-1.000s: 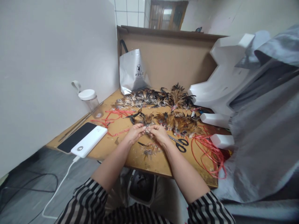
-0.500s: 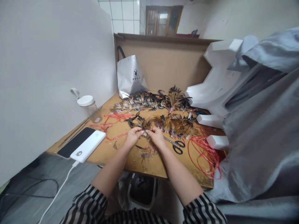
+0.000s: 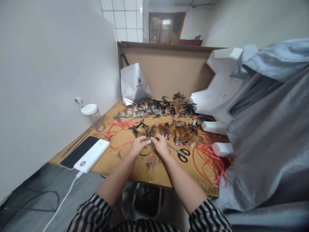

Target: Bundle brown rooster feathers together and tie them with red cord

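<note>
My left hand (image 3: 140, 144) and my right hand (image 3: 159, 143) meet over the middle of the table, fingertips pinched together on a small bunch of brown feathers (image 3: 149, 131). The feathers fan out beyond my fingers; their lower ends are partly hidden by the fingertips. Right of my right hand lie black-handled scissors (image 3: 181, 153). Behind them stretches a row of tied brown feather bunches (image 3: 184, 132). Loose feather scraps (image 3: 152, 160) lie on the tabletop between my forearms.
Darker feathers (image 3: 147, 108) form a back row before a silver bag (image 3: 134, 83). Red plastic string (image 3: 210, 159) tangles at right, with more red strips (image 3: 118, 125) at left. A phone (image 3: 79, 151), white power bank (image 3: 91, 156) and lidded jar (image 3: 90, 111) stand left. White foam (image 3: 217, 93) borders the right.
The camera has tilted up slightly, so the scene sits lower in view. Both hands stay together on the feather bunch, with only small finger movement.
</note>
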`<state>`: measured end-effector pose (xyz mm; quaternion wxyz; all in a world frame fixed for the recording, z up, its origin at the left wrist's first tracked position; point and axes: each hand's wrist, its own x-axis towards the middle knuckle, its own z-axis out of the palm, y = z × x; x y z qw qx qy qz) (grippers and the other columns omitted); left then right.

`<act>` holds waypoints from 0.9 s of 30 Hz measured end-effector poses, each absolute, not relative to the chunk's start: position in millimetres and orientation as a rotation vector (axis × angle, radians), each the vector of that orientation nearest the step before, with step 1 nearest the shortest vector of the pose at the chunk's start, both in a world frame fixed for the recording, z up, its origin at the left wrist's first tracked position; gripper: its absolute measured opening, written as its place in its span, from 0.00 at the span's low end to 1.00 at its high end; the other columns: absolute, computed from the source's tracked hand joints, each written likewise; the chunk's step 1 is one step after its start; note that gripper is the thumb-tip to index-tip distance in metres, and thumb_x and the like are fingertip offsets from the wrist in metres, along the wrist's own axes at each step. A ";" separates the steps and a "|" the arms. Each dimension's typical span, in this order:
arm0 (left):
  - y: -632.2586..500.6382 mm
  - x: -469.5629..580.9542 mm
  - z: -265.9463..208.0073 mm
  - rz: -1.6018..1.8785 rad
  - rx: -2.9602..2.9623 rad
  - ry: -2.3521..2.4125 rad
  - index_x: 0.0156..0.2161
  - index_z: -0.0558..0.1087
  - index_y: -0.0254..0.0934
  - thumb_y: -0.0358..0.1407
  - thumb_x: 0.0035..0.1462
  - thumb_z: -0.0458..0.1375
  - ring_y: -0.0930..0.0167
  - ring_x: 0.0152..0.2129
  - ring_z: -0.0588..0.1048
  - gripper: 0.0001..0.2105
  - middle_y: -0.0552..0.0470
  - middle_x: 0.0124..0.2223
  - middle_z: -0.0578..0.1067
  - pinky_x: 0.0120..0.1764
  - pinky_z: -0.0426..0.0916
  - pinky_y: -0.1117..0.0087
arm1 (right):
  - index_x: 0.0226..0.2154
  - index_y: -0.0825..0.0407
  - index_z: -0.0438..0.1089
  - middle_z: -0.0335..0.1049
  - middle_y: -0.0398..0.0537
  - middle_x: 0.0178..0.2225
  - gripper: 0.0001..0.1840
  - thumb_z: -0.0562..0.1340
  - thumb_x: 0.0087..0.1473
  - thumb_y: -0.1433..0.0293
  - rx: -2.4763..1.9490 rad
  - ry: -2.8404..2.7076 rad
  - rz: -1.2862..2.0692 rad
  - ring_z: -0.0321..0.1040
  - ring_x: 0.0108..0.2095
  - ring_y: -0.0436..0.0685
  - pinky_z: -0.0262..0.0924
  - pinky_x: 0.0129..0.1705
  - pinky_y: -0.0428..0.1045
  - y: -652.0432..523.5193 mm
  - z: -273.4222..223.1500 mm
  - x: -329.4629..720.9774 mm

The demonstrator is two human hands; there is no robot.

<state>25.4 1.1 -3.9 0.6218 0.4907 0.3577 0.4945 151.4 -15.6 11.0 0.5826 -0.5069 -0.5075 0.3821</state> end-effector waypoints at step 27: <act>10.3 22.6 -9.3 1.158 1.024 0.817 0.26 0.69 0.32 0.40 0.38 0.64 0.80 0.15 0.61 0.13 0.55 0.20 0.68 0.19 0.51 0.78 | 0.19 0.52 0.59 0.54 0.38 0.16 0.12 0.59 0.42 0.62 -1.179 -1.257 0.890 0.50 0.18 0.47 0.46 0.21 0.44 -17.3 11.0 149.0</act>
